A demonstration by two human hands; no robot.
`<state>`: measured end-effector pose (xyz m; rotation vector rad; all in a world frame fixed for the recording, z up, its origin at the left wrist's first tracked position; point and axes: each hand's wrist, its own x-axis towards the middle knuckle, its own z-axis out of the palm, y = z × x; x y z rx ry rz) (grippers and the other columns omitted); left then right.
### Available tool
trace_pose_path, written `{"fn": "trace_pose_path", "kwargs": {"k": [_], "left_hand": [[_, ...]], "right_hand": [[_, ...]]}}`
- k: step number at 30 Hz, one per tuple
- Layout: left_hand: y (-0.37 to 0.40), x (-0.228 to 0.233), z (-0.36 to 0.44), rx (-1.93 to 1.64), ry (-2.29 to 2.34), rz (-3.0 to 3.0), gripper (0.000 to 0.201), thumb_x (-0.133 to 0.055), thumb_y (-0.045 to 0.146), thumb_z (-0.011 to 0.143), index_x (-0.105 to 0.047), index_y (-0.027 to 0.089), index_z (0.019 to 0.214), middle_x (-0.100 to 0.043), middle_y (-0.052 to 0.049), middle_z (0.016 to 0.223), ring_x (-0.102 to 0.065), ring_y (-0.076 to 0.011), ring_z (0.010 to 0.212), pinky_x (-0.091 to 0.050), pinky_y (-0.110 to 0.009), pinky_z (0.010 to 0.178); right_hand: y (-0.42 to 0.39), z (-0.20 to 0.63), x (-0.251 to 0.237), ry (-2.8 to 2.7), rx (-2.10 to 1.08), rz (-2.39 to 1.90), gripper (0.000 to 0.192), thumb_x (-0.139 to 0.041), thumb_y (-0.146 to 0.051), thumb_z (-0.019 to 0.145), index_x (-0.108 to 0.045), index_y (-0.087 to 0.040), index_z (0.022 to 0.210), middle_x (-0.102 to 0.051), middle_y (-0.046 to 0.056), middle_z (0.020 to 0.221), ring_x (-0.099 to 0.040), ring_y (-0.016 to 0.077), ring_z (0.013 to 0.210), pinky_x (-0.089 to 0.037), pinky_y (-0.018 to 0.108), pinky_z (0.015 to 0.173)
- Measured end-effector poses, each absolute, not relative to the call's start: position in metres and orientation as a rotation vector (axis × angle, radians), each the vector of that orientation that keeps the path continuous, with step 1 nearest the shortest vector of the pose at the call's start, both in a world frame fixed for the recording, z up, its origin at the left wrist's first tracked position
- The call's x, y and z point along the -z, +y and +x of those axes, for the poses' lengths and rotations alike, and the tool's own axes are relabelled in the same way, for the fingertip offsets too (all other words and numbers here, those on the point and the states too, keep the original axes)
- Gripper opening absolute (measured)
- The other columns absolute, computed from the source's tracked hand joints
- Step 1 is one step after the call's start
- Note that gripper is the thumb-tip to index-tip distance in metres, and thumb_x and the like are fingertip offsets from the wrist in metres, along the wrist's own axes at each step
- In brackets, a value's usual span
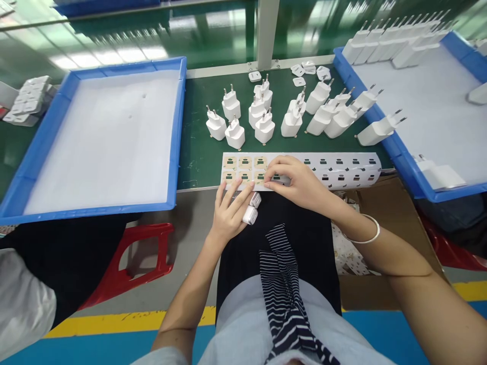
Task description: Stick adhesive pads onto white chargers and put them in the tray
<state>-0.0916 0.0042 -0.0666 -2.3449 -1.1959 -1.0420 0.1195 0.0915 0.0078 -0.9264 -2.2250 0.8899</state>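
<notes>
Two hands sit at the near edge of my green tabletop. My left hand curls around a small white plastic charger body, mostly hidden by the fingers. My right hand presses narrow fingertips onto a long white sheet of small printed labels, covering its middle; I cannot tell whether a label is pinched. Beyond stand white two-pin plug adapters. Blue shallow trays flank them, the right one cut off.

We see a white sticker sheet lying flat along the desk's front edge, and a white charger held just below it.
</notes>
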Motion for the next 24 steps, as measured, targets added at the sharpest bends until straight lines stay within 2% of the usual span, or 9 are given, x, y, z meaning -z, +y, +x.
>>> {"fn": "trace_pose_path", "kwargs": {"k": [7,9,12,15,18,24], "left_hand": [[0.004,0.065,-0.090,1.024,-1.199,-2.312,0.036,-0.057,0.014,0.092,-0.064,0.012,0.127,-0.074,-0.014,0.129,-0.054,-0.0325,0.143,-0.037,-0.054,0.123],[0.004,0.064,-0.090,1.022,-1.200,-2.317,0.036,-0.056,0.015,0.093,-0.064,0.012,0.128,-0.074,-0.015,0.130,-0.053,-0.0325,0.144,-0.038,-0.055,0.122],[0.004,0.065,-0.090,1.030,-1.203,-2.334,0.037,-0.057,0.015,0.093,-0.063,0.013,0.130,-0.072,-0.015,0.132,-0.051,-0.0323,0.146,-0.037,-0.055,0.123],[0.004,0.067,-0.090,1.065,-1.201,-2.348,0.038,-0.058,0.013,0.092,-0.063,0.014,0.130,-0.071,-0.015,0.134,-0.048,-0.0320,0.148,-0.035,-0.055,0.125],[0.004,0.068,-0.090,1.076,-1.199,-2.355,0.038,-0.058,0.013,0.092,-0.063,0.013,0.130,-0.071,-0.016,0.134,-0.046,-0.0320,0.149,-0.032,-0.055,0.127],[0.004,0.070,-0.090,1.027,-1.212,-2.341,0.034,-0.055,0.016,0.094,-0.064,0.013,0.127,-0.071,-0.015,0.134,-0.045,-0.0313,0.150,-0.033,-0.055,0.126]], "right_hand": [[0.101,0.123,-0.015,-1.813,-1.122,-1.066,0.008,-0.065,-0.020,0.090,-0.062,-0.020,0.082,-0.061,0.002,0.088,-0.053,0.0161,0.077,-0.042,0.032,0.072],[0.102,0.126,-0.016,-1.905,-1.121,-1.027,0.008,-0.072,-0.023,0.086,-0.064,-0.021,0.085,-0.061,0.002,0.091,-0.053,0.0166,0.079,-0.043,0.032,0.073],[0.099,0.127,-0.014,-2.133,-1.063,-0.937,0.018,-0.081,-0.022,0.079,-0.068,-0.023,0.091,-0.062,0.004,0.101,-0.057,0.0202,0.093,-0.046,0.034,0.084],[0.096,0.126,-0.011,-2.182,-0.980,-0.941,0.008,-0.075,-0.017,0.084,-0.069,-0.022,0.085,-0.061,0.004,0.099,-0.059,0.0221,0.100,-0.045,0.037,0.092],[0.095,0.123,-0.010,-2.188,-0.958,-0.967,0.012,-0.070,-0.017,0.088,-0.067,-0.021,0.078,-0.061,0.004,0.094,-0.059,0.0221,0.096,-0.044,0.039,0.092],[0.094,0.116,-0.009,-2.235,-0.941,-1.084,0.014,-0.057,-0.013,0.092,-0.055,-0.020,0.080,-0.061,0.007,0.095,-0.055,0.0250,0.096,-0.041,0.043,0.091]]}}
